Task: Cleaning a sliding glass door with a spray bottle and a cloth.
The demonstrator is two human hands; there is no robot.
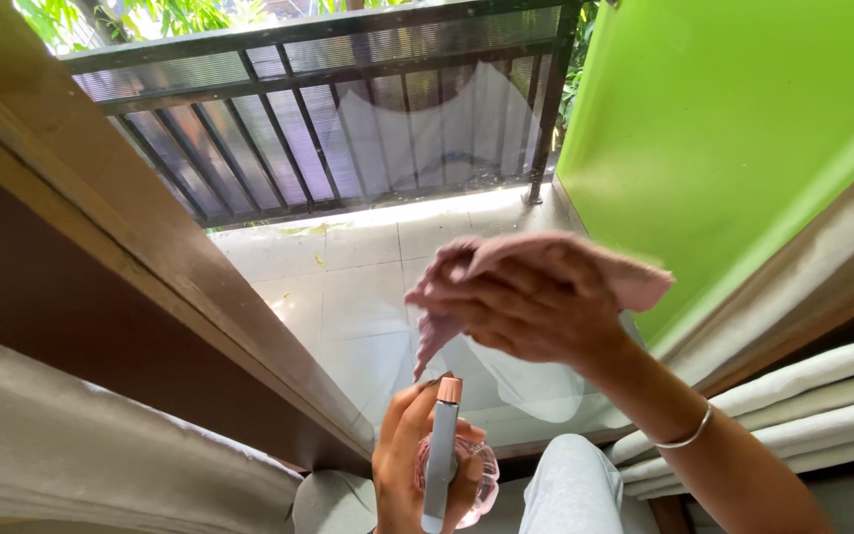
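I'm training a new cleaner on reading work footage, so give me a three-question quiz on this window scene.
1. True or false: the right hand presses a pink cloth against the glass pane.
2. Which does the left hand hold? A) a sponge B) a pink spray bottle with a grey stem C) a squeegee
3. Fill in: the wall beyond the glass, on the right, is bright ____.

Key: 1 true; 2 B; 3 green.
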